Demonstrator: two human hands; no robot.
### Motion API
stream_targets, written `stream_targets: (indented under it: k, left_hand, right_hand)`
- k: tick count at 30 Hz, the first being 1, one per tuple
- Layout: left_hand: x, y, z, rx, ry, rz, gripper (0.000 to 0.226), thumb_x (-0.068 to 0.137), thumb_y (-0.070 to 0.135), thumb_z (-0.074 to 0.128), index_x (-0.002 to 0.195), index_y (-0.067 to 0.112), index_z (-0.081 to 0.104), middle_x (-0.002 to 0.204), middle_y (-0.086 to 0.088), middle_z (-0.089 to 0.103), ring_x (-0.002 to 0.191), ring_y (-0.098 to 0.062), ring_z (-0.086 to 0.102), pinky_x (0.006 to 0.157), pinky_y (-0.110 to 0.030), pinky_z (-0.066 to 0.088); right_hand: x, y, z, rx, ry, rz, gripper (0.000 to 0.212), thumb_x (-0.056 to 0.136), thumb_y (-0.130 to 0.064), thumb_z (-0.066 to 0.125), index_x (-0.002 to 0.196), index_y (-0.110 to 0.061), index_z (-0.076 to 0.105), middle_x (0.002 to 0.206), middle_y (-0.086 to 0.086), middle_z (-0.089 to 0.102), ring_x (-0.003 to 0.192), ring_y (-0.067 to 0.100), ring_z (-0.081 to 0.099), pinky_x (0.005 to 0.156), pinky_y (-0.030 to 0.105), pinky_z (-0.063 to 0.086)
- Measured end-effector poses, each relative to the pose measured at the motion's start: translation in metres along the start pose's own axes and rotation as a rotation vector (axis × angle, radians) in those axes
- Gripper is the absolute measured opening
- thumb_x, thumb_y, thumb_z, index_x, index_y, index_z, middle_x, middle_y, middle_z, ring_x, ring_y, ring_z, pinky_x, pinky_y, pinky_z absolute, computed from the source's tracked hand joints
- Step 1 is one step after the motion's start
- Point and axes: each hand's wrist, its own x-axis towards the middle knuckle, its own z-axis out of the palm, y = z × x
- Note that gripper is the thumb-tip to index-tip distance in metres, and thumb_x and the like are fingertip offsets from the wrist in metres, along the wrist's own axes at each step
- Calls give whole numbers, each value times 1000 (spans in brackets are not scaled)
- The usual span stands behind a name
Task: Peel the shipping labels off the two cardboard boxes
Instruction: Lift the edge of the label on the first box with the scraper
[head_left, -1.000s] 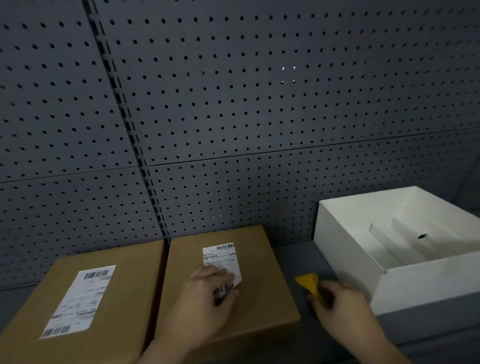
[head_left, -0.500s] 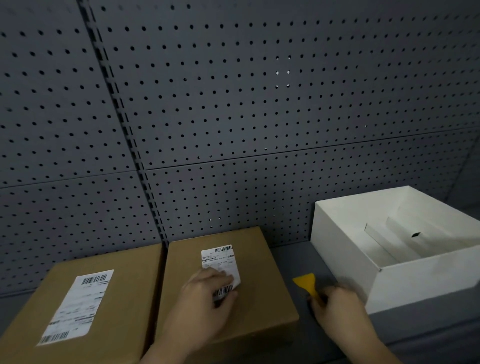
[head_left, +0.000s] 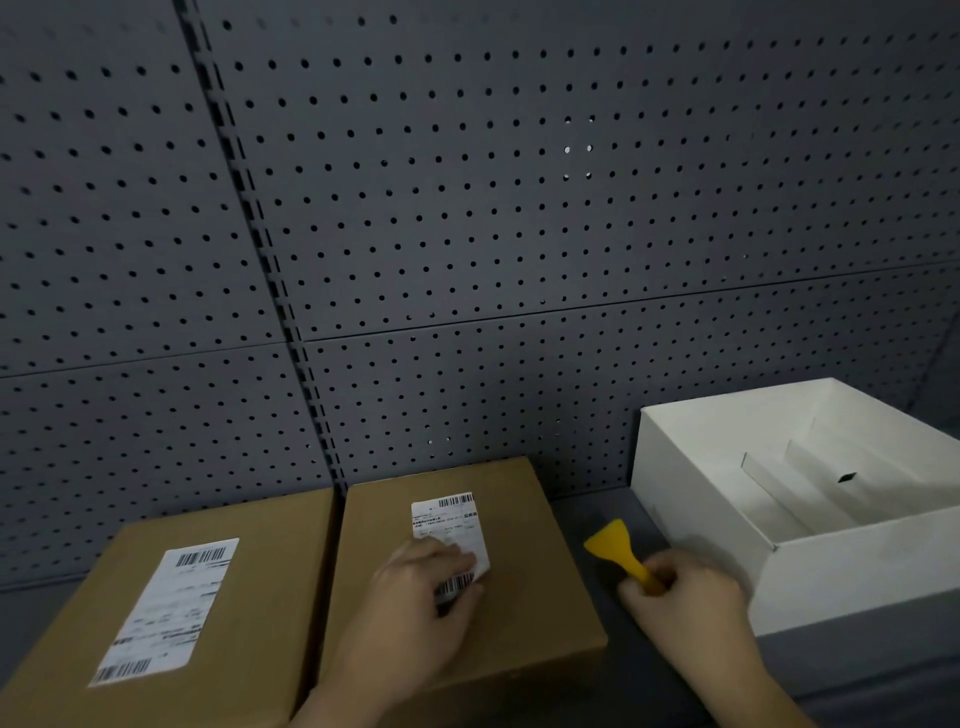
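Head view: two matte brown boxes sit side by side on the desk. The left hand (head_left: 421, 597) presses flat on the right box's label (head_left: 453, 535); the left label (head_left: 166, 610) lies untouched. The right hand (head_left: 685, 597) grips a stiff yellow scraper (head_left: 621, 553). Labels look thin, tear-prone paper, best lifted at a corner.

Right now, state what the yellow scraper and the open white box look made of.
Yellow scraper: probably plastic, uniform matte colour, thin flat blade. Open white box: seemingly white paperboard, thin folded walls, matte. Right hand grips the scraper's handle.
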Motion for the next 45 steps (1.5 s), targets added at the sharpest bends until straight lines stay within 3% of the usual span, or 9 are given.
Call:
stream_targets:
  k: [2,7,10,13,19,26,32,45]
  left_hand:
    - [0,0,1,11,-7,7,32,90,42,66,122,38,68,114,29,53,112,10,43,104,-14,35]
    - [0,-1,1,0,-19,9,26,91,42,65,117,41,71,115,29,54,114,11,42,100,-10,32]
    - [1,-2,0,-18,-14,12,22,89,41,67,111,40,73,112,29,57,112,14,43,92,-5,32]
    - [2,-1,-2,-26,-5,11,10,88,39,69,97,38,73,101,27,60,105,12,47,87,-9,39]
    - [3,-4,-1,-40,10,12,4,86,37,70,84,36,67,92,25,60,100,6,51,85,-18,47]
    - [6,-6,-1,-88,20,12,11,87,33,70,78,33,63,87,20,61,95,2,54,80,-21,47]
    - [6,-3,-1,-140,14,-30,15,89,34,69,77,29,62,85,14,60,87,-4,56,71,-15,43]
    - [6,-2,-2,-148,15,-60,15,93,33,64,80,29,60,84,14,58,84,-4,56,70,-13,40]
  right_hand:
    - [-2,-11,-10,88,23,-54,19,67,-25,83,66,-30,65,68,-6,64,66,14,62,64,30,49]
    - [-8,-45,-30,155,-218,-253,14,76,-33,75,87,-36,68,84,-13,64,74,2,60,60,14,45]
    - [-10,-62,-29,113,-385,-347,13,81,-38,71,94,-39,69,92,-17,60,80,2,59,63,14,43]
    - [-10,-68,-24,89,-442,-400,14,83,-38,70,97,-38,72,93,-19,58,84,2,60,69,15,45]
    - [-8,-70,-18,106,-450,-416,21,79,-39,72,98,-32,78,95,-19,55,86,3,59,78,21,54]
    - [-7,-87,-11,126,-478,-478,21,83,-37,70,102,-31,77,96,-19,52,87,1,57,72,14,45]
    - [-11,-86,-15,126,-458,-420,15,79,-36,73,92,-29,78,92,-17,56,81,3,59,68,14,47]
    - [-21,-97,-11,119,-423,-414,11,78,-34,73,86,-27,76,90,-14,57,79,6,60,71,21,54]
